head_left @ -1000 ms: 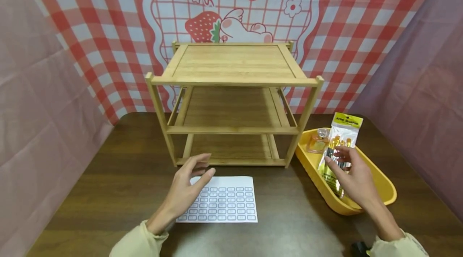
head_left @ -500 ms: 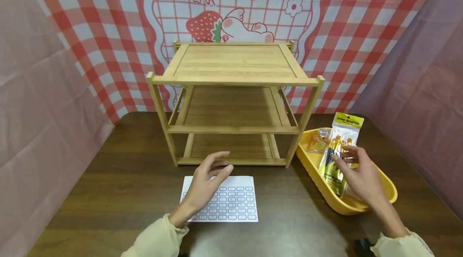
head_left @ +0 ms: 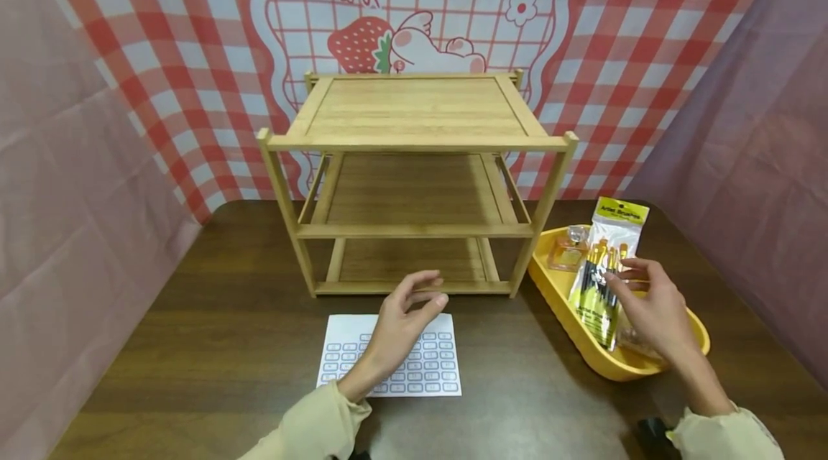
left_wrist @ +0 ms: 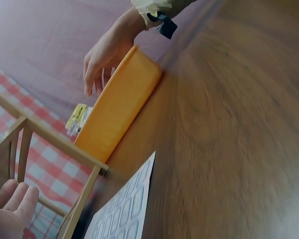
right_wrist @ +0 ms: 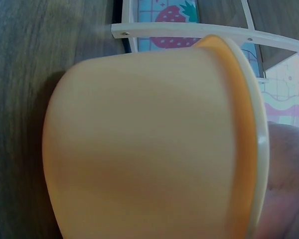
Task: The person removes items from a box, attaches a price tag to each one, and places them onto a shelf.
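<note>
"Cream cuffs (head_left: 343, 402), a bare hand out of each. How do they stand?"

"The left hand (head_left: 397, 327) is in front of the wooden shelf (head_left: 414, 194), over a white sheet of labels (head_left: 433, 366) and hiding part of it. Its fingers are loosely bent, with the thumb apart from them."

"And the right hand (head_left: 656, 313)?"

"Right of the shelf, over a yellow basket (head_left: 569, 323). Thumb and fingers are parted, the tips beside a packet of brushes (head_left: 595, 295) — whether they touch the plastic, I can't tell."

"How does that packet sit?"

"It leans lengthwise in the basket, right of the shelf's front leg, its printed top sticking up past the rim."

"What else is in there?"

"A perfume bottle (head_left: 568, 255), at the end nearest the shelf. Something clear lies under the right hand, too covered to name."

"And that dark bit by the right cuff?"

"A black strap (left_wrist: 162, 24) — the left wrist view shows it best."

"Further out?"

"The shelf has three tiers and stands on a brown table (head_left: 194, 345). Behind it hangs a red-and-white checked cloth (head_left: 194, 86) with strawberries, and pinkish drapes (head_left: 77, 194) close off both sides of the shelf, well apart from it."
</note>
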Demonstrator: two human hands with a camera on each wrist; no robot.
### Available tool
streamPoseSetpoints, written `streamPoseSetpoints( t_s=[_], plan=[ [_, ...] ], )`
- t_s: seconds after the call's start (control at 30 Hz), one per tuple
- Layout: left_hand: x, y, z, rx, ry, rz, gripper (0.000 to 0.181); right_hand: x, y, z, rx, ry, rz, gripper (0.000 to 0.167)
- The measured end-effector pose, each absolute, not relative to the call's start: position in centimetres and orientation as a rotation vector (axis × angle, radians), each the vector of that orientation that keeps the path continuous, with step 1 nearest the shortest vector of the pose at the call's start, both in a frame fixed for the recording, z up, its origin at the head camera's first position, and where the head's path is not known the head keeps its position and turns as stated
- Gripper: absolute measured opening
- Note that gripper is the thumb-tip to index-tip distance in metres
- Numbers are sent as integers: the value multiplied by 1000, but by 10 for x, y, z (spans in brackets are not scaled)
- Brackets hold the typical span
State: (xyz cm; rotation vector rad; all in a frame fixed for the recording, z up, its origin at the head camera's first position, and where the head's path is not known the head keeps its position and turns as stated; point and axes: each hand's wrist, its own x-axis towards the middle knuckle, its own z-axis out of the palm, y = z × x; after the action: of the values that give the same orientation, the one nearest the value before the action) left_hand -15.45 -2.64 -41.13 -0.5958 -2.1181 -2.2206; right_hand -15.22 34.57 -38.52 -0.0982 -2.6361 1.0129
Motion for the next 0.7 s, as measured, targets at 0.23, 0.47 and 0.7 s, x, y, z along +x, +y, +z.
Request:
streamPoseSetpoints(
  t_s=[0.23,0.47,0.7],
  plan=[
    [-155,-8,-410,-611,-2086,-2286,42,-156,349,-384,-152,-2650,1003,55],
    [-153,7,-410,-600,-2081,-2321,40,-156,353,-386,-172,-2657,970,55],
    [-152,20,-411,-602,-2078,-2347,42,-157,358,-385,-205,-2694,973,61]
  ],
)
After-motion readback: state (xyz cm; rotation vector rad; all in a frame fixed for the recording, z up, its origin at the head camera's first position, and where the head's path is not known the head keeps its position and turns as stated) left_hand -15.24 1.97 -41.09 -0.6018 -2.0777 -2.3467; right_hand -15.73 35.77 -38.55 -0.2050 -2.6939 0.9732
